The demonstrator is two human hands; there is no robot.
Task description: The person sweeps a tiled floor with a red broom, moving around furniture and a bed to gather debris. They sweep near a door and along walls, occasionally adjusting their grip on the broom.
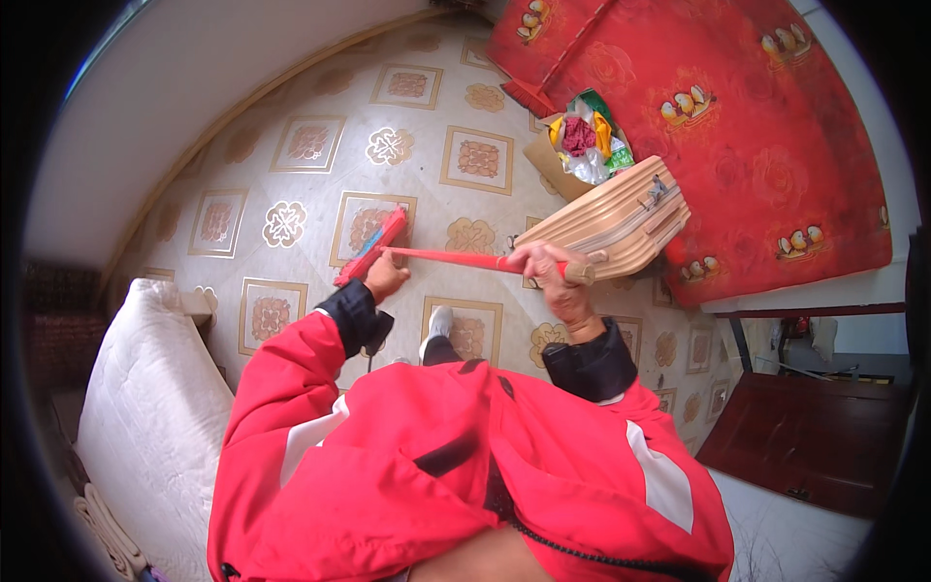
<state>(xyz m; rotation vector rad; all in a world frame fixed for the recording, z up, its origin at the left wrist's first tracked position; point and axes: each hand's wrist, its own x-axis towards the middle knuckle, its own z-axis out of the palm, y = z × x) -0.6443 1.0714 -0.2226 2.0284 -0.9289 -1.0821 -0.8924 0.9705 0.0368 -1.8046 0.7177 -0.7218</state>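
Across the middle of the head view lies a broom (456, 257) with a red handle, held nearly level above the patterned floor. Its head (373, 246), red with a blue patch, points off to the left. My left hand (386, 277) is closed on the handle close to the broom head. Near the other end, by the tan tip of the handle, my right hand (555, 281) wraps round it. Just beyond my right hand stands a beige ribbed case-like thing (606, 221) with a metal fitting.
A cardboard box (551, 165) holds crumpled bags and wrappers. Behind it a second red broom (530, 95) leans against a red patterned cover (766, 165). White bedding (155, 369) lies at left, a dark red wooden cabinet (800, 441) at right. A pale wall (194, 107) borders the floor.
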